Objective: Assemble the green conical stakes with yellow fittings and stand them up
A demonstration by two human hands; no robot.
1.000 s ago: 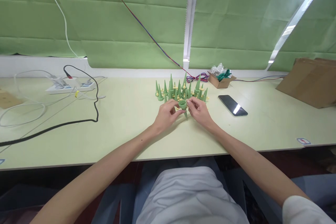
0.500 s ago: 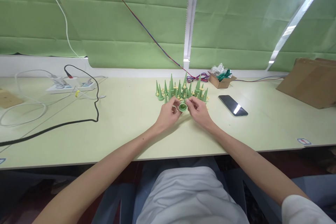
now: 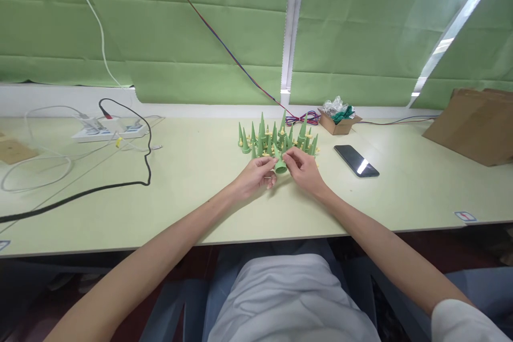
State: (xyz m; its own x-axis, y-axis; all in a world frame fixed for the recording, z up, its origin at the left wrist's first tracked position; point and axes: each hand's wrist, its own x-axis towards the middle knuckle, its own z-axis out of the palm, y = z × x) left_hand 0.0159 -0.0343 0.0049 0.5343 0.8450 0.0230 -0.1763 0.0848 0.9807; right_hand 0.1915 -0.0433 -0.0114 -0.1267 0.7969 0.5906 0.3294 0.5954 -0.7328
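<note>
Between my two hands is a green cone point(image 3: 281, 167), its round open base facing down toward me. My left hand point(image 3: 258, 173) pinches its left side with thumb and finger. My right hand point(image 3: 300, 166) has its fingertips closed on the cone's right side. Just behind, several green pointed cones point(image 3: 262, 127) stand upright in a cluster, with small yellow pieces point(image 3: 308, 135) among and on them. My fingers hide part of the held cone and some of the front cones.
A black phone point(image 3: 356, 161) lies right of the cones on the table point(image 3: 192, 203). Behind it are a small cardboard box point(image 3: 337, 126) with plastic and green material and a coiled cable point(image 3: 300, 118). A power strip point(image 3: 110, 131) with cables is at left, large cardboard point(image 3: 473, 125) at right.
The held cone has tilted so its open base points lower and its side shows. My left hand has shifted its grip, lower fingers now spread below. My right hand has barely moved.
</note>
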